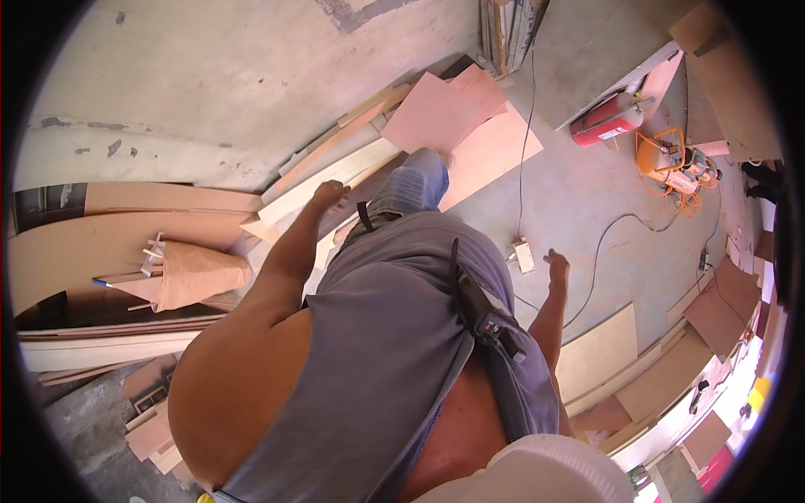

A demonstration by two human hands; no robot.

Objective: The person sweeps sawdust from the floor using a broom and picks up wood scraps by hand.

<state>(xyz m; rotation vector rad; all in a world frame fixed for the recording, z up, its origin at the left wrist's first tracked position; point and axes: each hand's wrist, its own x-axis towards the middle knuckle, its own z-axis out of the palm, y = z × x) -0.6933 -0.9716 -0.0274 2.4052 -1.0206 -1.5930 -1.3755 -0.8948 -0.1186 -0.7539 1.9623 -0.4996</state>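
Observation:
My left hand (331, 195) hangs beside my left thigh, above long pale boards (356, 173). Its fingers are curled in, and I see nothing in them. My right hand (557, 267) is out to my right over the grey floor. Its fingers are loosely bent and a little apart, with nothing visible between them. Closest to that hand is a pale power strip (523, 256) with a dark cord, lying on the floor. My leg in blue jeans (423, 180) is forward, next to a thin pinkish sheet (432, 111).
Stacked boards and a brown paper-wrapped bundle (201, 272) lie at the left. A red cylinder (605, 119) and an orange air compressor (667, 159) stand at the far right. A dark cable (597, 251) crosses the floor. More panels (599, 348) lie at the right.

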